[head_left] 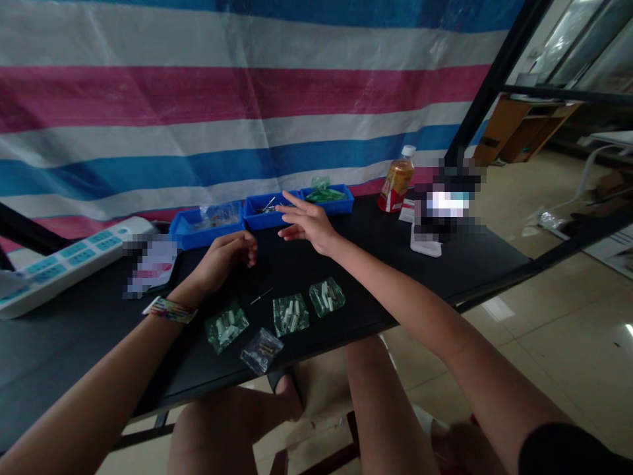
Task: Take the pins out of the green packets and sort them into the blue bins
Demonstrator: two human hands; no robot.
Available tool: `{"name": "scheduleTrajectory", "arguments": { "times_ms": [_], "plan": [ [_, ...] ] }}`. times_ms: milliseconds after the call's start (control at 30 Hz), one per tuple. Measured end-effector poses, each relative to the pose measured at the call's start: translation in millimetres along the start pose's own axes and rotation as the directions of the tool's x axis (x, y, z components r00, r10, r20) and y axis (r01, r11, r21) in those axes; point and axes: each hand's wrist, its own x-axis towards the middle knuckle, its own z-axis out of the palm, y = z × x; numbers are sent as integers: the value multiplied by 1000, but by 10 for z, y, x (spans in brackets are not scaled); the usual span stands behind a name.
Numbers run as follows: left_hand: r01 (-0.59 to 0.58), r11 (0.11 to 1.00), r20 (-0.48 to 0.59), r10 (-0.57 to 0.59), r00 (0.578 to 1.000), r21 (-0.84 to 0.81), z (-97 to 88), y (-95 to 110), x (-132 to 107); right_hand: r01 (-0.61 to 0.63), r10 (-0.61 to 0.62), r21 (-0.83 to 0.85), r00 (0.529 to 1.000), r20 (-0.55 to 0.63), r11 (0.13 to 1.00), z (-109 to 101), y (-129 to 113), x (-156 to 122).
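My right hand (309,224) reaches over the middle blue bin (257,220), fingers spread and nothing visible between them. Thin metal pins (270,205) lie in that bin. In front of the left blue bin (210,237), my left hand (225,260) is held with its fingers curled in; what they hold, if anything, is hidden. Nearer me on the black table lie a thin metal pin (262,296), a green-tinted bag (226,326), a second bag (291,315) and a third bag (327,297) with white pieces, and a clear bag (262,351) with brownish pieces.
The right blue bin (341,206) contains green plastic bags. A bottle (397,179) with a white cap stands right of it, near a small white box (425,245) and a blurred-out object. A white power strip (74,264) and a phone (155,264) lie at left. Striped sheeting hangs behind.
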Motion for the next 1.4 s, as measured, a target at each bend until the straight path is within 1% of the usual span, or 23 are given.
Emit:
{"name": "scheduleTrajectory", "arguments": {
  "times_ms": [133,167,200,233,267,300,333,400,433,467,500,567,633,700,767,833,933,967,1033,1100,1167,1300,1400],
  "plan": [
    [8,1000,-6,-8,1000,6,24,16,-11,-2,-9,-134,997,-80,991,-104,41,39],
    [10,1000,-5,-10,1000,2,29,22,-16,13,-27,-174,997,-76,985,-121,57,44],
    [12,1000,-3,-12,1000,1,33,27,-21,38,-48,-209,998,-44,977,-129,71,44],
    [13,1000,-2,-13,1000,0,36,30,-24,69,-67,-242,998,18,968,-127,81,35],
    [13,1000,-3,-13,1000,-1,36,30,-25,108,-80,-271,991,110,956,-115,88,17],
    [13,1000,-3,-13,1000,-2,35,27,-25,153,-85,-301,970,228,941,-92,93,-13],
    [11,1000,-3,-12,1000,-6,32,21,-23,204,-79,-333,932,354,921,-59,97,-53],
    [9,1000,-1,-9,1000,-15,20,4,-15,317,-34,-405,821,571,858,32,111,-158],
    [8,1000,2,-8,1000,-16,13,-6,-11,373,-13,-433,770,638,821,84,123,-215],
    [8,1000,5,-7,1000,-12,6,-16,-6,420,-3,-450,733,680,788,136,138,-271],
    [6,1000,9,-6,1000,-5,1,-24,-1,459,-7,-454,709,705,763,186,154,-321],
    [3,1000,16,-3,1000,14,-4,-32,3,521,-41,-453,688,725,723,266,184,-397],
    [-1,1000,17,0,1000,28,1,-27,1,575,-66,-476,680,730,665,313,198,-440],
    [3,1000,19,-4,1000,29,12,-12,-6,606,-58,-515,680,731,607,328,194,-455],
    [6,1000,14,-7,1000,26,23,6,-15,592,-46,-541,699,714,598,319,179,-449],
    [3,1000,13,-3,1000,27,31,17,-20,529,-63,-539,749,659,655,297,165,-425],
    [-15,999,42,13,999,34,33,13,-16,413,-147,-438,840,523,798,257,160,-365],
    [-21,999,63,20,998,28,32,8,-13,374,-161,-387,861,483,843,242,165,-342],
    [-35,999,110,34,993,3,30,-2,-4,286,-133,-309,891,433,907,213,186,-296],
    [-39,999,143,39,989,-4,30,-5,-1,208,-77,-290,910,407,934,181,222,-253],
    [-30,999,152,26,988,24,36,3,-8,185,-60,-303,924,378,935,149,271,-215],
    [-22,994,107,11,994,105,48,32,-48,236,-127,-325,938,323,916,107,341,-176],
    [-29,993,84,20,996,111,49,43,-65,280,-193,-299,938,288,912,106,306,-199]
  ]
}}
